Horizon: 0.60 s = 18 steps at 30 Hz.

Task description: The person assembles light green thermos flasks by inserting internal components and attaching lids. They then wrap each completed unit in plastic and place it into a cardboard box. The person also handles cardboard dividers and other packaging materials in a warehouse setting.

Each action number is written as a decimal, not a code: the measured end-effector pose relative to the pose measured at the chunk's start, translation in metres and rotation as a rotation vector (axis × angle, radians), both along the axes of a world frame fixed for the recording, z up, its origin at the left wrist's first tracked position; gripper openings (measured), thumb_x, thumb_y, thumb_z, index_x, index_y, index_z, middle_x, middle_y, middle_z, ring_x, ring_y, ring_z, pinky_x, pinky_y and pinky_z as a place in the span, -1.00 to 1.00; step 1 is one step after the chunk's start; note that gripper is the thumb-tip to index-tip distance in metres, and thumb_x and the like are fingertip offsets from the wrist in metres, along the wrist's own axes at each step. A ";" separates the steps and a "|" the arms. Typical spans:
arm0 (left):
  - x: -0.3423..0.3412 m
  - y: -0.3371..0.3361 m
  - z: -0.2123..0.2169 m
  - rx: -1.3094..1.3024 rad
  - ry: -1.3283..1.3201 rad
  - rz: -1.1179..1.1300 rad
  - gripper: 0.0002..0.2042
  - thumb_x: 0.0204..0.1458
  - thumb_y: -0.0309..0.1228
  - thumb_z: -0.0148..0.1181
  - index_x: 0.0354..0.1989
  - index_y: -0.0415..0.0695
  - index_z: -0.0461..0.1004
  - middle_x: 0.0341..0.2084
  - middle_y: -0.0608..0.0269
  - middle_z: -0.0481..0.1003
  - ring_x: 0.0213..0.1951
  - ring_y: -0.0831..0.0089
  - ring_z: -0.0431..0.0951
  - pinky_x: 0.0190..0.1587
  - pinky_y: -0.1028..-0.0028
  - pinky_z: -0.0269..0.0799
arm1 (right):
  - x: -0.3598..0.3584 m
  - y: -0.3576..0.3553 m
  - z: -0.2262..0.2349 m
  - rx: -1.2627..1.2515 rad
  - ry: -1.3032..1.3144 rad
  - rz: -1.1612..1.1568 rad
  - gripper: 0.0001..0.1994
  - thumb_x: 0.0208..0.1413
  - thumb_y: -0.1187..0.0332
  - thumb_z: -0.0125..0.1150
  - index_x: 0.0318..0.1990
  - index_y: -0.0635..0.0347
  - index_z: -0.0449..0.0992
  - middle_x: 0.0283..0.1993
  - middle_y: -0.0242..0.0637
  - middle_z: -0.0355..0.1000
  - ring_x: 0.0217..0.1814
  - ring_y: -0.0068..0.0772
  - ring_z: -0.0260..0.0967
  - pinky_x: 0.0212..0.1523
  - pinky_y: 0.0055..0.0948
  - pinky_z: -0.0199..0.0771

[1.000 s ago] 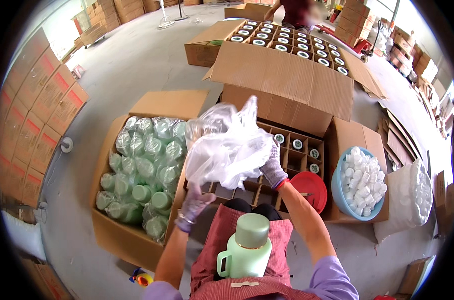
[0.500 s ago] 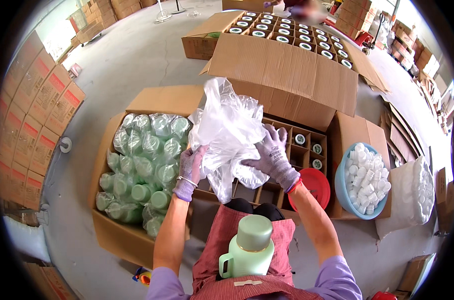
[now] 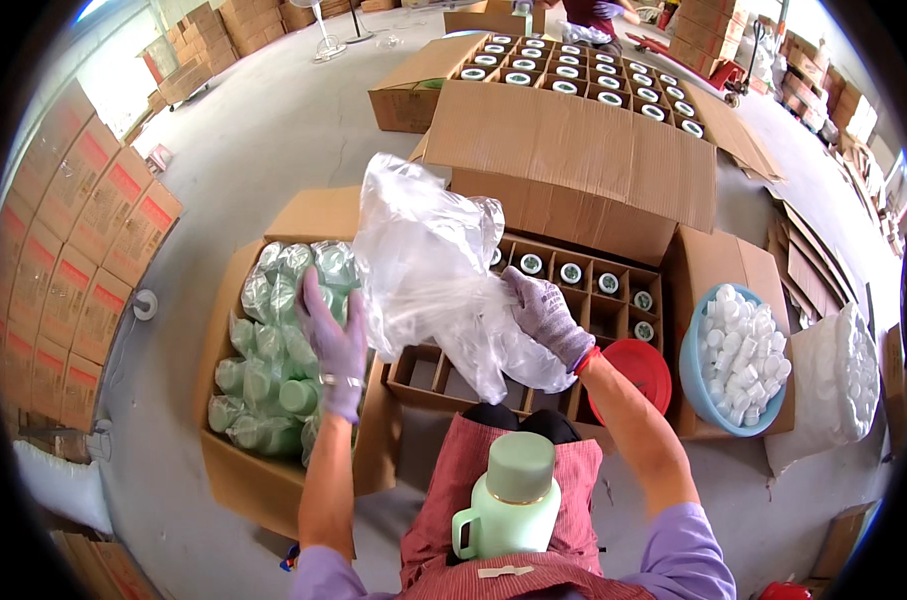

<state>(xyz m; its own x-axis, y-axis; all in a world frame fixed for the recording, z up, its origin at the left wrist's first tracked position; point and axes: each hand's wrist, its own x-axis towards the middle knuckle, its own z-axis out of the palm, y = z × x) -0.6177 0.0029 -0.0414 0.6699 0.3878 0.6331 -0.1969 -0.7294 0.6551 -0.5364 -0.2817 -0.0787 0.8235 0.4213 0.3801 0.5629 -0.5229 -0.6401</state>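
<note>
Clear, crumpled plastic bags [image 3: 414, 265] hang over the divided carton in front of me. My right hand [image 3: 549, 320], in a pale purple glove, pinches their right side. Gloved the same way, my left hand [image 3: 336, 340] has its fingers spread over the right side of a carton of bagged green bottles [image 3: 279, 330], beside the bags and not gripping them. Between my thighs stands a pale green flask [image 3: 507, 510] with a handle and a darker green lid. White-and-green round tops [image 3: 571, 273] show in several cells of the divided carton [image 3: 424, 393], partly hidden by the bags.
Right of the divided carton are a red round lid [image 3: 639, 375] and a blue basin [image 3: 696, 375] of small white caps. A white sack [image 3: 824, 390] stands farther right. Beyond, a larger carton [image 3: 574, 130] holds filled cells, with another person [image 3: 594, 25] behind it. Stacked cartons [image 3: 84, 290] line the left.
My left hand has let go of the plastic bags and moved left over the bottles, its fingers spreading. The bags have shifted slightly left and unfolded, still held by my right hand.
</note>
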 end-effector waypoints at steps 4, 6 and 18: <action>-0.015 -0.080 0.036 0.501 -0.042 -0.607 -0.07 -0.21 -0.07 0.44 0.33 -0.19 0.10 0.10 0.02 0.32 0.22 0.16 0.24 0.33 -0.02 -0.06 | -0.004 -0.007 0.034 -0.155 0.148 0.233 -0.71 -0.12 0.40 0.11 -0.17 0.25 0.43 -0.40 0.11 0.44 -0.29 0.18 0.42 -0.28 -0.06 0.42; 0.002 -0.103 0.013 0.505 0.112 -0.694 -0.01 -0.28 -0.08 0.46 0.35 -0.17 0.06 0.06 0.09 0.36 0.20 0.15 0.27 0.38 -0.04 -0.23 | -0.011 -0.012 0.042 -0.230 0.184 0.253 -0.71 -0.13 0.35 0.13 -0.21 0.27 0.44 -0.43 0.11 0.43 -0.32 0.18 0.42 -0.29 -0.05 0.42; 0.030 -0.101 -0.031 0.838 0.358 -0.541 -0.66 -0.20 -0.15 0.37 -0.22 0.05 0.56 -0.36 0.30 0.52 -0.10 0.34 0.46 0.34 0.05 -0.15 | -0.045 -0.027 0.053 -0.707 -0.073 0.080 -0.05 -0.30 -0.32 0.34 0.25 0.01 0.25 0.29 -0.22 0.17 0.36 -0.11 0.09 0.31 0.34 -0.21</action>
<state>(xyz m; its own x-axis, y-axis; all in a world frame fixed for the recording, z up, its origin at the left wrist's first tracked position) -0.5875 -0.0979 -0.0725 0.8230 -0.4872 0.2921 -0.5259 -0.8479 0.0673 -0.5816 -0.3083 -0.0255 0.7624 0.6455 0.0464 0.6457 -0.7538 -0.1219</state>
